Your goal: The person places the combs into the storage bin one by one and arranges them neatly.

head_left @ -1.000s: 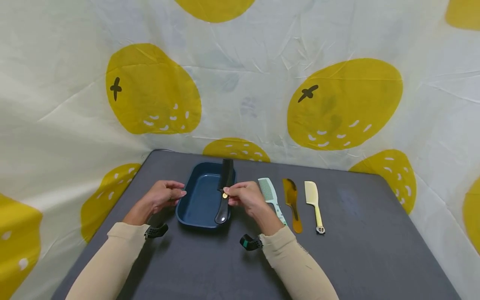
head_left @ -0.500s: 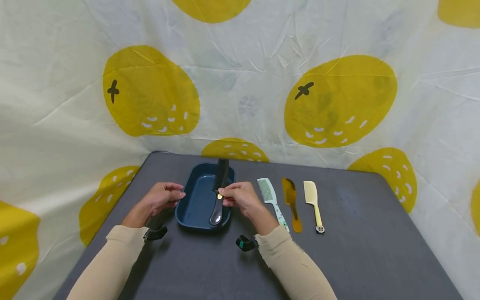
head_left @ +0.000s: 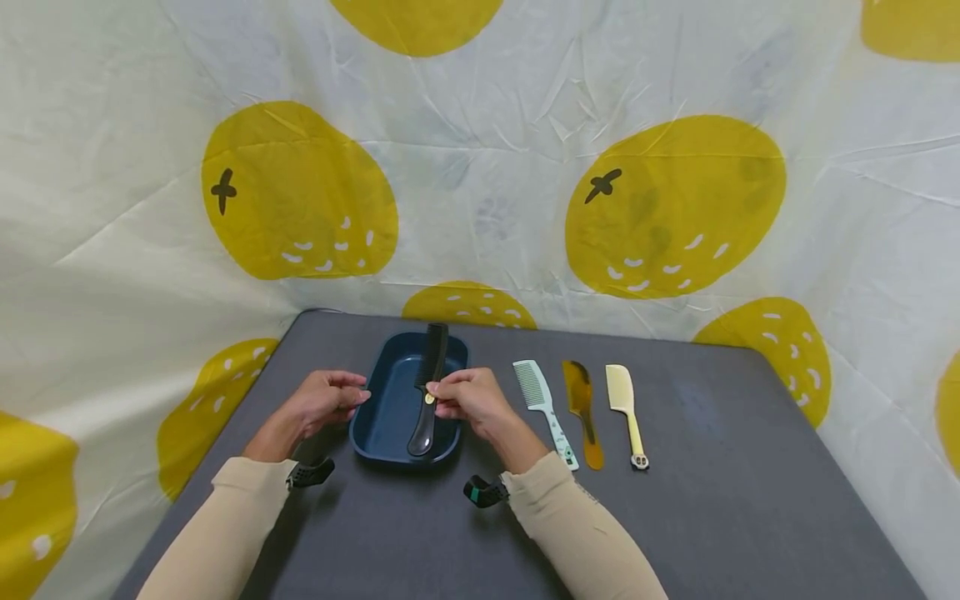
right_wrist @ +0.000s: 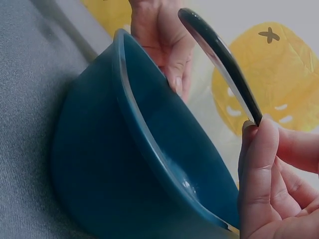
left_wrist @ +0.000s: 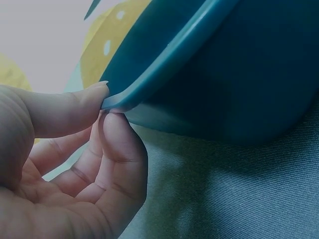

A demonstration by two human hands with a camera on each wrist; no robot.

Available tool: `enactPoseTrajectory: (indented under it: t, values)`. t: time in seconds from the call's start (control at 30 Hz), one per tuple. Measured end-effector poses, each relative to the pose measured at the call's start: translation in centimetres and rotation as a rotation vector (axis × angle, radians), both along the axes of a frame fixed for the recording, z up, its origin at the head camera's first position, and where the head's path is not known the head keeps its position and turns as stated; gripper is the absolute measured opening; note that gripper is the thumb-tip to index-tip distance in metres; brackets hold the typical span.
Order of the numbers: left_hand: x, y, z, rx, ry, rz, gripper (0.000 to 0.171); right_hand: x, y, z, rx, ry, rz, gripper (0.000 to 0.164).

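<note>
A black comb (head_left: 423, 421) with a small gold mark is pinched near its middle by my right hand (head_left: 480, 404). In the right wrist view the comb's handle (right_wrist: 224, 59) stands above the blue tray (right_wrist: 89, 144), apart from its rim. My left hand (head_left: 322, 400) pinches the left rim of the tray (head_left: 382, 383) between thumb and fingers, as the left wrist view shows up close. To the right, a mint-green comb (head_left: 534, 387), a brown tortoiseshell comb (head_left: 579, 392) and a cream comb (head_left: 621, 387) lie in a row, handles toward me.
All this rests on a grey table (head_left: 720, 500). A white cloth (head_left: 480, 192) printed with big yellow fruit hangs behind the table and along its sides. The tray stands near the table's back left.
My right hand has carried the black comb a little to the left, further over the middle of the tray. My left hand has stayed at the tray's rim.
</note>
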State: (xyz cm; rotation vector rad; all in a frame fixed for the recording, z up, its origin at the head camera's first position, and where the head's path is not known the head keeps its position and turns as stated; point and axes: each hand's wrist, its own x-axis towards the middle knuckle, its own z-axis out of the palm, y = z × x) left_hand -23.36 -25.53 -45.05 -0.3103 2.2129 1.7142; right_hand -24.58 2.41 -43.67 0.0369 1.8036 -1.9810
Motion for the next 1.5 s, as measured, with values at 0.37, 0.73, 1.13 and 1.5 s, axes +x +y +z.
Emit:
enactPoseTrajectory:
  t: [0.37, 0.73, 1.13, 1.5]
  values:
    - [0.3, -0.2, -0.1, -0.005, -0.002, -0.001, 0.048, 0.0, -1.0, 0.1, 0.006, -0.011, 0.021, 0.02]
    - [0.1, 0.0, 0.1, 0.007, 0.002, -0.009, 0.048, 0.1, -2.0, 0.3, -0.007, -0.002, 0.033, 0.016]
    - [0.0, -0.1, -0.1, -0.006, -0.005, 0.003, 0.048, 0.1, -3.6, 0.4, 0.027, 0.014, 0.043, 0.015]
    - [-0.2, -0.2, 0.0, -0.012, -0.008, -0.009, 0.045, -0.1, -4.6, -0.2, 0.034, -0.02, 0.015, 0.01]
